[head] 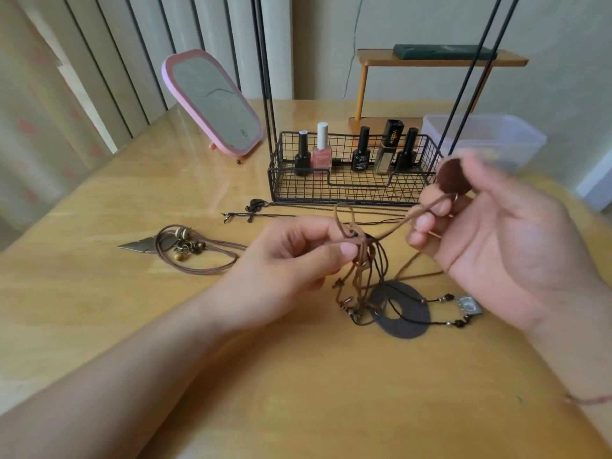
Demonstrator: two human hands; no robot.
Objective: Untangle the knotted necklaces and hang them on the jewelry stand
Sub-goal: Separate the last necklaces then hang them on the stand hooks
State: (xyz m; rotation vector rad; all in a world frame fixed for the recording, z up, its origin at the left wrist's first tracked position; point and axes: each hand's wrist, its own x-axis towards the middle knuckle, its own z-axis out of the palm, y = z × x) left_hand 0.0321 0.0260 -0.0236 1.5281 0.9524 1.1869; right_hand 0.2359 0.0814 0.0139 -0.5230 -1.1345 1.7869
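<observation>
A knot of brown cord necklaces [362, 260] hangs just above the wooden table [298, 376]. My left hand [291, 260] pinches the knot at its top. My right hand [490, 233] holds one brown cord pulled out to the right, with a round brown pendant [452, 175] at its fingertips. Below the knot lie a dark oval ring pendant [405, 318] and a small silver square pendant [467, 304] on a beaded black cord. The black wire jewelry stand [351, 187] rises behind, its thin rods going up out of view.
A brown cord necklace with beads and a metal leaf [180, 248] lies at the left. Thin black necklaces [258, 210] lie before the stand's basket, which holds nail polish bottles [321, 150]. A pink mirror [213, 101], clear plastic box [486, 137] and wooden shelf [440, 59] stand behind.
</observation>
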